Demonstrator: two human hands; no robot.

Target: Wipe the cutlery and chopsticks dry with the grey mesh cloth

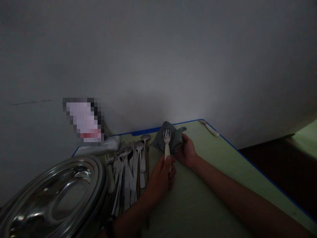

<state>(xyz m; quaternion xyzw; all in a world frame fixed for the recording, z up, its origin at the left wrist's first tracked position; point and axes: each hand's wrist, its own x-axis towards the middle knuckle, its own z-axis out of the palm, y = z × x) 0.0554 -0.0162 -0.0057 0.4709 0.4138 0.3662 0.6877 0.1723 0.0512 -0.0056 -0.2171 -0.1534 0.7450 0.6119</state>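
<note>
My left hand is closed round the pale handle of a fork, whose metal tines point up and away. Behind the fork hangs a grey patterned cloth, gathered in my right hand, with its fingers partly hidden by the cloth. To the left of my left hand, several metal spoons, forks and knives lie in a heap on the light green table. Another utensil with a pale handle lies by itself at the far right corner.
Stacked oval metal trays fill the near left side. Behind them is a pale flat packet and a blurred-out upright object. A grey wall rises behind the blue-edged table, and a dark gap lies to the right.
</note>
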